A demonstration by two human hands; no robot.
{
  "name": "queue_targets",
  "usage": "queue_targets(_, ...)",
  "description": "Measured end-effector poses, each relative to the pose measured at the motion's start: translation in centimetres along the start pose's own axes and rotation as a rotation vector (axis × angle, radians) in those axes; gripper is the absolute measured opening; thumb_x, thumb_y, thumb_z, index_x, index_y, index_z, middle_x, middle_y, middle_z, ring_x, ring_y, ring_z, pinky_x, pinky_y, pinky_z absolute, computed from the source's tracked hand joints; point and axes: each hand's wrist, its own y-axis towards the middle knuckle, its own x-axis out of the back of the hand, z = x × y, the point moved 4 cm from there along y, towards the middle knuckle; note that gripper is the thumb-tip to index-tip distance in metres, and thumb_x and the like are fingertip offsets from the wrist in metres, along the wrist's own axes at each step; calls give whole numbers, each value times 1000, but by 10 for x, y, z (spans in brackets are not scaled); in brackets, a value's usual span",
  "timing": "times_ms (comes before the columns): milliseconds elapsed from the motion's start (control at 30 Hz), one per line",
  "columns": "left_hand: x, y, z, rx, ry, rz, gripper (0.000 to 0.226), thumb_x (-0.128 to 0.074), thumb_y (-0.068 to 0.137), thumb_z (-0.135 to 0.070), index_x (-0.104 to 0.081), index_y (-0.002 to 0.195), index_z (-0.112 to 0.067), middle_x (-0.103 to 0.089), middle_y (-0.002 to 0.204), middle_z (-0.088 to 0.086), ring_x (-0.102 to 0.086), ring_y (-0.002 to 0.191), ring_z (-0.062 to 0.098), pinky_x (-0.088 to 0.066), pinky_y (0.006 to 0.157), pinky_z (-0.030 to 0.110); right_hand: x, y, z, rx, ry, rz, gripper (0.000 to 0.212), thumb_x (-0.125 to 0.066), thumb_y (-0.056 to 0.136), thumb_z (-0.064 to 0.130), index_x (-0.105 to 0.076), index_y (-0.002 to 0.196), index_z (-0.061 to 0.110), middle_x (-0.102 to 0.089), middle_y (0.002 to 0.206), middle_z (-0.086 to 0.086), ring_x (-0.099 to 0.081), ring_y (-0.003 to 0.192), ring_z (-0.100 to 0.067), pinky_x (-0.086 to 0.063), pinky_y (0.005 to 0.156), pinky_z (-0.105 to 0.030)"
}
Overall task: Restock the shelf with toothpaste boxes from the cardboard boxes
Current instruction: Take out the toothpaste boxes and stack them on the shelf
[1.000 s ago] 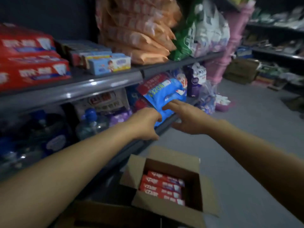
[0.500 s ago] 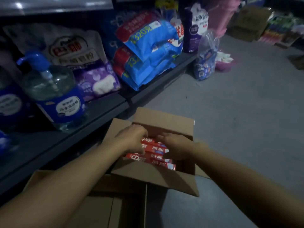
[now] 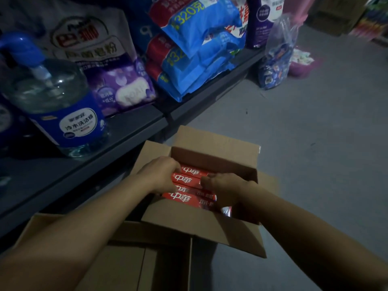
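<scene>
My left hand [image 3: 160,175] and right hand [image 3: 223,189] curl round glossy red toothpaste boxes [image 3: 188,181] — long, slim. Matte brown cardboard box [image 3: 201,225], flaps open.

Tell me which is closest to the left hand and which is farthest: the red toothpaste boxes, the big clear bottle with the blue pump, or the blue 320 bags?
1. Red toothpaste boxes: in the open cardboard box, gripped by the left hand.
2. Clear bottle with blue pump: on the shelf, up and left of the hand.
3. Blue 320 bags: stacked farther along the shelf, up and right.
</scene>
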Motion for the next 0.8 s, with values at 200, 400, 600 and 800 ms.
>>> queue_targets(200, 0, 4, 2, 4, -59, 4, 51, -79, 75, -26, -60, 122, -23, -63, 117, -4, -63, 101, 13, -56, 86, 34, 6, 7, -6, -26, -34, -29, 73, -67, 85, 40, -28, 143, 21, -48, 138, -8, -53, 120, -27, -47, 97, -42)
queue_targets(400, 3, 5, 3, -11, -53, -13, 52, -79, 74, -29, -61, 123, -24, -62, 119, -4, -61, 104, 13, -54, 89, 36, -1, 12, -10, -43, -8, -3, 61, -60, 91, 36, -31, 143, 20, -50, 138, -9, -52, 122, -27, -45, 96, -39)
queue_targets(600, 4, 4, 3, -20, -69, -17, 47, -78, 76, -27, -62, 121, -24, -62, 117, -4, -61, 104, 14, -54, 90, 36, 2, 18, -11, -46, 16, 24, 58, -60, 92, 34, -35, 142, 19, -51, 137, -9, -52, 121, -27, -47, 97, -40)
queue_targets(800, 5, 4, 5, -25, -40, -41, 44, -76, 78, -24, -63, 120, -24, -61, 116, -3, -60, 102, 15, -54, 87, 35, -8, 19, -10, -52, 2, 41, 69, -64, 89, 32, -28, 145, 19, -49, 138, -11, -52, 121, -28, -45, 97, -39)
